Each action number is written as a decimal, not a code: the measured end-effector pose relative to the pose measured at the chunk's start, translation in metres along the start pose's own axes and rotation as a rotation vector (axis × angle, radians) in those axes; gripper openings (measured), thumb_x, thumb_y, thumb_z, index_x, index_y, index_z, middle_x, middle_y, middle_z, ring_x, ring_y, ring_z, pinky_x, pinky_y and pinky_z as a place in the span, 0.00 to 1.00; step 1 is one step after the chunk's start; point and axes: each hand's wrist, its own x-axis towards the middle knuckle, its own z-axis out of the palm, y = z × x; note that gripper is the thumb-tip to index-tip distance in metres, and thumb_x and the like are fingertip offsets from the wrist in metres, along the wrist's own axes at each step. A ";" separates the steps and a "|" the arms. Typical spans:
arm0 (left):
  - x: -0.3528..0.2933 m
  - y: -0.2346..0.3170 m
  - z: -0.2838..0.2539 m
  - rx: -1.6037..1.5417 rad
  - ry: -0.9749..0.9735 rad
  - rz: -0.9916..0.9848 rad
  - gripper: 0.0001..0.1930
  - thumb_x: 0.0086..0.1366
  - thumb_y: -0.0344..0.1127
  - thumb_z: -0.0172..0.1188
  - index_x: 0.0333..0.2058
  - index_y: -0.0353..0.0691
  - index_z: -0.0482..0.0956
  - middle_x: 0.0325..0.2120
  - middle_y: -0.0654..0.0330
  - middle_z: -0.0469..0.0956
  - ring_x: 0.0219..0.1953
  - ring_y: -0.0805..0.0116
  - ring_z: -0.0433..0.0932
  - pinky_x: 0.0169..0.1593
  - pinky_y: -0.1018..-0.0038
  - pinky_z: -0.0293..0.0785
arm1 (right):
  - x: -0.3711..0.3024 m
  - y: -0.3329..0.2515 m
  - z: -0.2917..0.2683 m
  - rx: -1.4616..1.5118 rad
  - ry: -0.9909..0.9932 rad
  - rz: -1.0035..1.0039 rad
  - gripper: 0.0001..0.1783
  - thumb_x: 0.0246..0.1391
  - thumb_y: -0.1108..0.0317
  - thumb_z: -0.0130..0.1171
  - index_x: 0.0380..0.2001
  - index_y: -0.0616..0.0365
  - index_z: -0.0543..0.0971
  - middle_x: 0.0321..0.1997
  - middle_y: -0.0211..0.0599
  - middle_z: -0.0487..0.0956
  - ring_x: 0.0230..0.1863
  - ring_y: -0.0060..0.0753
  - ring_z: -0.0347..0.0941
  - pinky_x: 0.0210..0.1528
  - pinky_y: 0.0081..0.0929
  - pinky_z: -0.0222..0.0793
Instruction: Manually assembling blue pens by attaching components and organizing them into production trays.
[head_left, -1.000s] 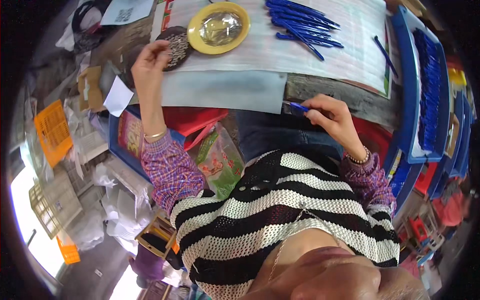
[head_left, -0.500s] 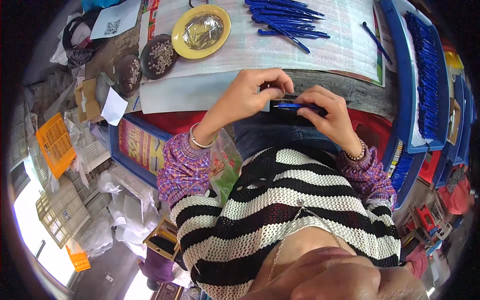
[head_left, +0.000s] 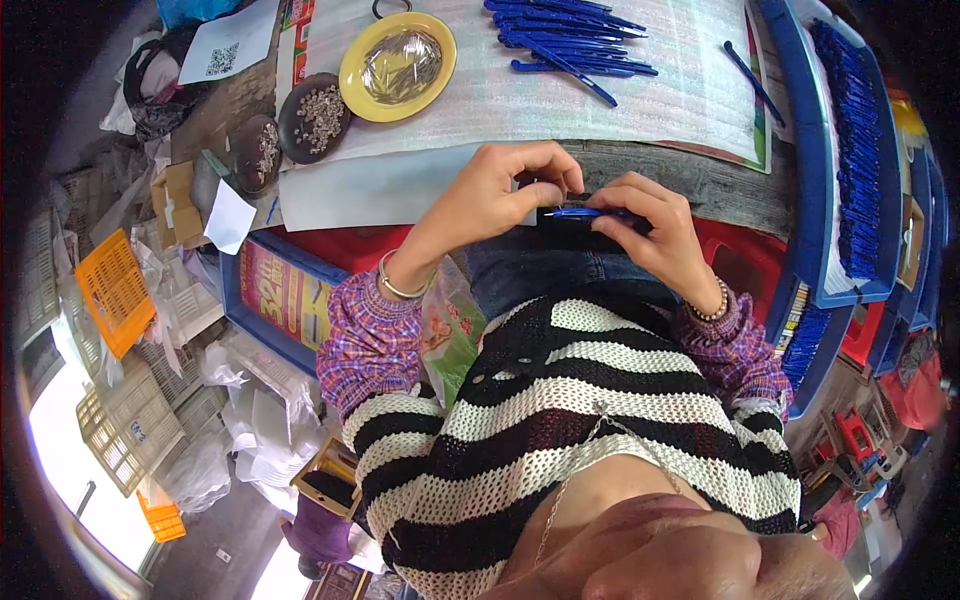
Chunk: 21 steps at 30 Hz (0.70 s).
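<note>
Near the table's front edge my right hand (head_left: 648, 218) grips a slim blue pen (head_left: 578, 212) between thumb and fingers, its pale, thin tip pointing left. My left hand (head_left: 510, 190) is closed in a pinch just left of and above that tip; anything between its fingers is too small to make out. Beyond my hands a pile of similar blue pens (head_left: 570, 40) lies on the white foam sheet (head_left: 500, 105). A yellow plate (head_left: 352, 85) holds many thin silvery pins (head_left: 402, 68). Beside it a dark dish (head_left: 298, 140) holds small metallic bits (head_left: 322, 118).
A second dark dish (head_left: 250, 172) of bits stands further left. One blue pen (head_left: 755, 82) lies apart at right. A blue crate (head_left: 808, 150) packed with blue pens stands on the right. Another blue crate (head_left: 300, 352) sits lower left, and a white paper (head_left: 229, 215) is nearby.
My left hand has shifted slightly, its fingers curling down closer to the pen tip. The right hand keeps its hold on the pen. The whole view has shifted a little.
</note>
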 end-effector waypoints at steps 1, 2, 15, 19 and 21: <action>0.000 -0.001 0.000 -0.014 -0.006 0.002 0.06 0.54 0.23 0.54 0.32 0.33 0.75 0.28 0.64 0.76 0.33 0.77 0.73 0.40 0.79 0.69 | 0.000 0.000 0.000 0.012 0.001 0.001 0.11 0.41 0.77 0.63 0.32 0.63 0.77 0.31 0.39 0.76 0.31 0.34 0.74 0.33 0.24 0.68; 0.000 -0.001 0.000 -0.015 -0.006 0.001 0.06 0.54 0.23 0.54 0.32 0.33 0.75 0.28 0.64 0.76 0.33 0.77 0.73 0.40 0.79 0.69 | 0.000 0.000 0.001 0.012 0.000 0.002 0.11 0.41 0.77 0.63 0.32 0.63 0.77 0.31 0.39 0.76 0.31 0.34 0.74 0.33 0.24 0.68; -0.002 0.006 0.011 0.168 0.155 0.151 0.08 0.52 0.24 0.56 0.33 0.35 0.76 0.25 0.60 0.79 0.28 0.73 0.77 0.31 0.78 0.70 | 0.002 0.003 0.006 -0.212 0.148 -0.179 0.14 0.36 0.79 0.64 0.31 0.61 0.78 0.29 0.38 0.76 0.28 0.37 0.74 0.28 0.27 0.68; -0.003 0.001 0.011 0.123 0.190 0.150 0.09 0.53 0.25 0.57 0.35 0.35 0.77 0.27 0.60 0.80 0.29 0.73 0.78 0.32 0.79 0.71 | 0.004 0.003 0.004 -0.302 0.194 -0.236 0.14 0.35 0.79 0.64 0.31 0.60 0.78 0.29 0.37 0.76 0.28 0.37 0.74 0.28 0.28 0.69; -0.005 0.001 0.011 0.108 0.193 0.117 0.09 0.53 0.26 0.57 0.35 0.35 0.78 0.28 0.60 0.80 0.30 0.74 0.78 0.32 0.79 0.71 | 0.005 0.001 0.002 -0.311 0.198 -0.236 0.14 0.35 0.78 0.64 0.31 0.60 0.79 0.29 0.37 0.76 0.28 0.37 0.74 0.28 0.28 0.69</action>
